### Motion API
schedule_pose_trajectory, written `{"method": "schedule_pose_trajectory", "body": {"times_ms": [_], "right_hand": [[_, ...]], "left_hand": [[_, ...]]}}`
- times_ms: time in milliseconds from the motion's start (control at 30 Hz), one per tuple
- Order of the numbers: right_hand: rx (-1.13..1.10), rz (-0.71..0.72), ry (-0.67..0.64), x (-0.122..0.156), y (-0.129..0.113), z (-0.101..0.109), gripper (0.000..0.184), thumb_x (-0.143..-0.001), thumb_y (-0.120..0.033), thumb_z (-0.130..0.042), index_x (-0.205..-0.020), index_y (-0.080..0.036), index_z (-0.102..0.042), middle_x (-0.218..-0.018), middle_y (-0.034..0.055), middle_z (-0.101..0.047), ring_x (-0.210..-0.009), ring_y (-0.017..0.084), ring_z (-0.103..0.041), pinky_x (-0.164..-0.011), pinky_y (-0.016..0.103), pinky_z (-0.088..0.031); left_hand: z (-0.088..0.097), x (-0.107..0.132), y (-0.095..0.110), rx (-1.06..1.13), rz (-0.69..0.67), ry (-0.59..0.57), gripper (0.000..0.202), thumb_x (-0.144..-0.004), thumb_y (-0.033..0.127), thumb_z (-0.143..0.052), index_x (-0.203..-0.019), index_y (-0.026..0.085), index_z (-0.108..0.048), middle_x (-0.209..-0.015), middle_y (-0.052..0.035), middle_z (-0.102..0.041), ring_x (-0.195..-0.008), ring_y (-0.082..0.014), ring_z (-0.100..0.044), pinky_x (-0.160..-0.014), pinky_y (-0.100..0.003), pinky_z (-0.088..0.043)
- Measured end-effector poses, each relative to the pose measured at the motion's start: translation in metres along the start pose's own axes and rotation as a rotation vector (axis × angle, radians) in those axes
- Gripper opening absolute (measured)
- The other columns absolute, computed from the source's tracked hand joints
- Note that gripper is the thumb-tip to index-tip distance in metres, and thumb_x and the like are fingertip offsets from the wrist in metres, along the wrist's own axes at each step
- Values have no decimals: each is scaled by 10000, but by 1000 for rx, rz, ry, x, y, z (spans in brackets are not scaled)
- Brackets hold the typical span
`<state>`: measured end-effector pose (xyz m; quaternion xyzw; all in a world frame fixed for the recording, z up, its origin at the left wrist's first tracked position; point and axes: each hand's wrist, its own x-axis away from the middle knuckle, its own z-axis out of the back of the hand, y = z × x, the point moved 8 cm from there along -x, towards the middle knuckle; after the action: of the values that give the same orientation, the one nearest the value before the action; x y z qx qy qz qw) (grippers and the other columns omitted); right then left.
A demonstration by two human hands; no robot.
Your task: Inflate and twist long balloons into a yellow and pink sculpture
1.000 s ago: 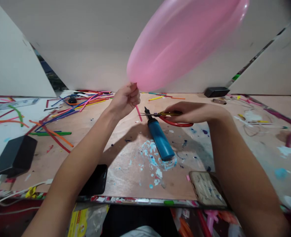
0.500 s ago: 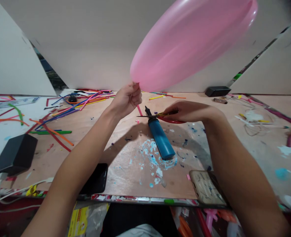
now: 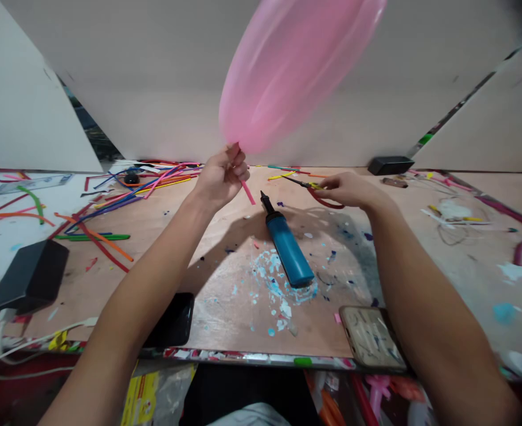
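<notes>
My left hand (image 3: 227, 173) is closed on the neck of a big inflated pink balloon (image 3: 287, 77), which leans up and to the right past the top edge of the view. A short pink tail (image 3: 247, 193) hangs out below the fingers. Over to the right, my right hand (image 3: 347, 189) grips a pair of scissors (image 3: 310, 184) with red handles, their blades pointing left. Between and below both hands a blue balloon pump (image 3: 289, 249) with a black nozzle lies on the wooden table (image 3: 225, 319).
Loose uninflated modelling balloons (image 3: 110, 204) are strewn on the left. A black box with a white cable (image 3: 30, 275) stands front left. Phones lie near the front edge, one dark (image 3: 172, 319), one in a clear case (image 3: 371, 337). A black block (image 3: 391, 165) sits by the back panel.
The scissors have moved right and up, away from the pump's nozzle. My left hand has shifted slightly left, and the balloon has swung left and more upright. A small pink scrap now lies beside the pump.
</notes>
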<state>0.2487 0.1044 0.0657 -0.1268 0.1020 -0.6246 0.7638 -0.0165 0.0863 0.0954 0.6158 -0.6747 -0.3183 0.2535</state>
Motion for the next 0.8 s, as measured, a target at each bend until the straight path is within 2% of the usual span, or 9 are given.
{"method": "schedule_pose_trajectory", "body": {"times_ms": [133, 200, 267, 333, 400, 467, 533, 633, 800], "right_hand": [[124, -173, -57, -18, 41, -35, 380, -747, -473, -632, -903, -152, -762, -833, 114, -722, -730, 230, -622, -584, 299, -399], [155, -203, -140, -21, 48, -51, 365, -733, -451, -644, -904, -150, -763, -853, 136, -731, -746, 248, -646, -579, 304, -408], [141, -218, -138, -21, 43, -53, 393, -723, -447, -664, -961, -147, -753, -912, 153, -736, -782, 260, -665, -604, 306, -433], [23, -125, -51, -18, 15, -44, 453, -747, -470, -658, -1063, -152, -721, -1035, 156, -725, -866, 258, -670, -682, 306, -471], [-212, 127, -1, -11, -36, -36, 465, -824, -515, -583, -1130, -178, -677, -1141, 129, -698, -961, 237, -653, -786, 308, -489], [-446, 360, -26, 3, -89, -32, 465, -892, -530, -502, -1208, -206, -612, -1203, 104, -671, -1044, 231, -623, -849, 324, -487], [-542, 434, -57, 12, -123, -35, 463, -899, -575, -479, -1135, -195, -597, -1067, 99, -699, -926, 230, -635, -760, 316, -494], [-493, 368, 14, 14, -138, -43, 442, -950, -566, -364, -1077, -181, -540, -875, 94, -691, -720, 201, -610, -628, 288, -440], [-230, 339, 298, 13, -129, -39, 396, -984, -493, -295, -1037, -170, -520, -966, 159, -679, -805, 261, -603, -642, 310, -362]], "left_hand": [[1, -5, -6, 94, -22, -5, 98, -864, 246, -658, -813, 188, -599, -703, 9, -637, -593, -76, -605, -651, -201, -509], [1, -6, -12, 105, -12, -19, 76, -858, 255, -668, -861, 193, -625, -762, -4, -676, -689, -103, -654, -768, -244, -535], [2, -7, -18, 96, -1, -30, 74, -856, 256, -669, -881, 192, -640, -801, -9, -692, -747, -115, -673, -847, -281, -531], [2, -7, -26, 82, 12, -46, 66, -847, 233, -674, -869, 177, -646, -816, -12, -696, -767, -115, -676, -882, -294, -519], [-2, -5, -35, 70, 25, -74, 42, -837, 189, -676, -836, 161, -644, -809, -14, -694, -751, -110, -670, -865, -285, -519], [-7, -1, -44, 47, 49, -103, 50, -829, 178, -682, -805, 157, -643, -784, -17, -691, -720, -117, -664, -797, -270, -529], [-14, 3, -52, 15, 79, -129, 84, -832, 214, -686, -782, 160, -644, -742, -24, -682, -684, -136, -659, -707, -264, -533], [-18, 6, -55, 13, 63, -137, 138, -864, 207, -642, -738, 152, -639, -669, -19, -653, -633, -126, -640, -634, -234, -517], [-7, -1, -55, 99, 27, -47, 216, -914, 97, -515, -731, 132, -624, -659, -5, -656, -632, -84, -638, -647, -187, -506]]}}
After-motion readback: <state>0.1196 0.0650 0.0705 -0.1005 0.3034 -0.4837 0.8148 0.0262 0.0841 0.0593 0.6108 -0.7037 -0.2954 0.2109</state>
